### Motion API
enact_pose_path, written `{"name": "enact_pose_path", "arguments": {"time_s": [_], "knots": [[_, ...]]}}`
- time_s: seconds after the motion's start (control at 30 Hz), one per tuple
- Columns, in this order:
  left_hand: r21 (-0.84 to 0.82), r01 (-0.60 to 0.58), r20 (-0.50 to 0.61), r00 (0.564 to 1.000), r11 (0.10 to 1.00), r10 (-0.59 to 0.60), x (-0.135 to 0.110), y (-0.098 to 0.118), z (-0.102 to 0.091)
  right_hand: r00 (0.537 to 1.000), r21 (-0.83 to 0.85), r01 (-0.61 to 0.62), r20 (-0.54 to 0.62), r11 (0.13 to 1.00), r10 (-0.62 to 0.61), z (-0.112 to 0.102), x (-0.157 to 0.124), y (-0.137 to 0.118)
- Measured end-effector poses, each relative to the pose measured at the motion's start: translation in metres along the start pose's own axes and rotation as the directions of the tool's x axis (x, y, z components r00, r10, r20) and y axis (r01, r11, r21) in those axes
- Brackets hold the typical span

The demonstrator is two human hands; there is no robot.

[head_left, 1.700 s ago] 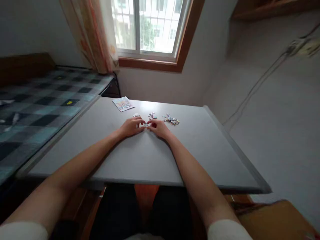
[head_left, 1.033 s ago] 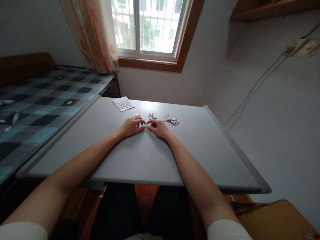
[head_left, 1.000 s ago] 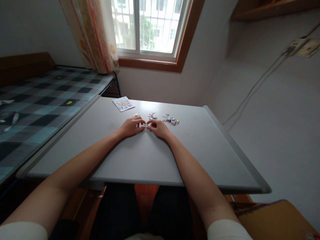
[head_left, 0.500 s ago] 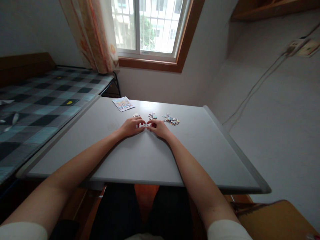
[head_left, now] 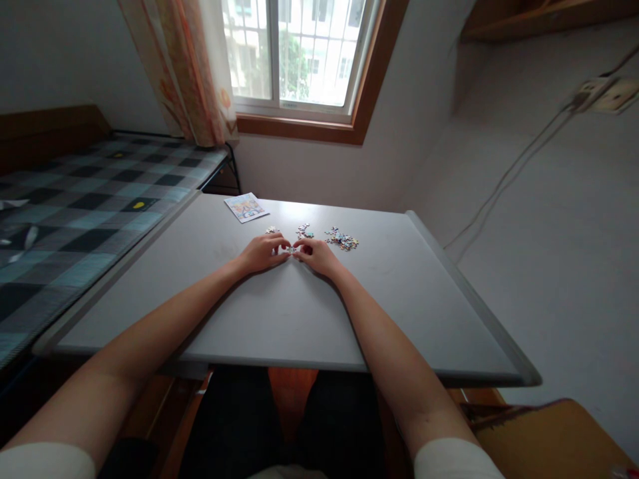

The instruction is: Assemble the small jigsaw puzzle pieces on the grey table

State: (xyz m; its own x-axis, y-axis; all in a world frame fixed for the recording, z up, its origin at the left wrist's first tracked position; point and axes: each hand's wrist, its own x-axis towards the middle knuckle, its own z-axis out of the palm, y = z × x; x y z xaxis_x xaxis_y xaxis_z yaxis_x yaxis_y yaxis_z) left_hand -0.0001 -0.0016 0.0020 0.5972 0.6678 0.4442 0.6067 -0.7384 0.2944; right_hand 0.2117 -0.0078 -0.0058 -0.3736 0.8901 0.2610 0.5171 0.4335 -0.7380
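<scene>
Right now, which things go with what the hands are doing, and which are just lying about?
Part of the job:
- jigsaw pieces between left hand and right hand
- loose jigsaw heap
- grey tabletop
- picture card, probably

Just around:
- checked mattress
- flowered curtain
- wall socket
- cable

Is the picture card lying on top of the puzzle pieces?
No, the picture card lies on the table, apart from the loose puzzle pieces and to their left.
</scene>
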Motion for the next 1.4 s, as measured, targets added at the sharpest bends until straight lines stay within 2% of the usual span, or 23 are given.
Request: {"name": "enact_pose_path", "arguments": {"time_s": [0.23, 0.5, 0.9, 1.13, 1.4], "knots": [[0.001, -0.005, -0.009, 1.0, 1.0, 0.005, 0.0001, -0.0002, 0.0007, 1.0, 0.017, -0.009, -0.001, 1.0, 0.009, 0.0007, 0.0006, -0.0007], [-0.006, 0.026, -0.107, 0.994, 1.0, -0.026, -0.0006, -0.0033, 0.0041, 1.0, 0.028, 0.011, -0.022, 1.0, -0.01, 0.003, 0.0006, 0.0023], [-0.017, -0.002, -0.064, 0.998, 1.0, 0.001, -0.0004, -0.0033, 0.004, 1.0, 0.004, 0.009, -0.016, 1.0, -0.009, 0.0018, 0.0007, 0.0015], [-0.025, 0.042, -0.073, 0.996, 0.999, -0.044, -0.0002, 0.0009, 0.0011, 1.0, -0.016, 0.012, -0.023, 1.0, -0.012, 0.0007, 0.0002, 0.0002], [-0.017, 0.03, -0.069, 0.997, 0.999, -0.031, -0.001, -0.0068, 0.0062, 1.0, -0.018, 0.009, -0.015, 1.0, -0.01, 0.0017, 0.0009, 0.0009]]}}
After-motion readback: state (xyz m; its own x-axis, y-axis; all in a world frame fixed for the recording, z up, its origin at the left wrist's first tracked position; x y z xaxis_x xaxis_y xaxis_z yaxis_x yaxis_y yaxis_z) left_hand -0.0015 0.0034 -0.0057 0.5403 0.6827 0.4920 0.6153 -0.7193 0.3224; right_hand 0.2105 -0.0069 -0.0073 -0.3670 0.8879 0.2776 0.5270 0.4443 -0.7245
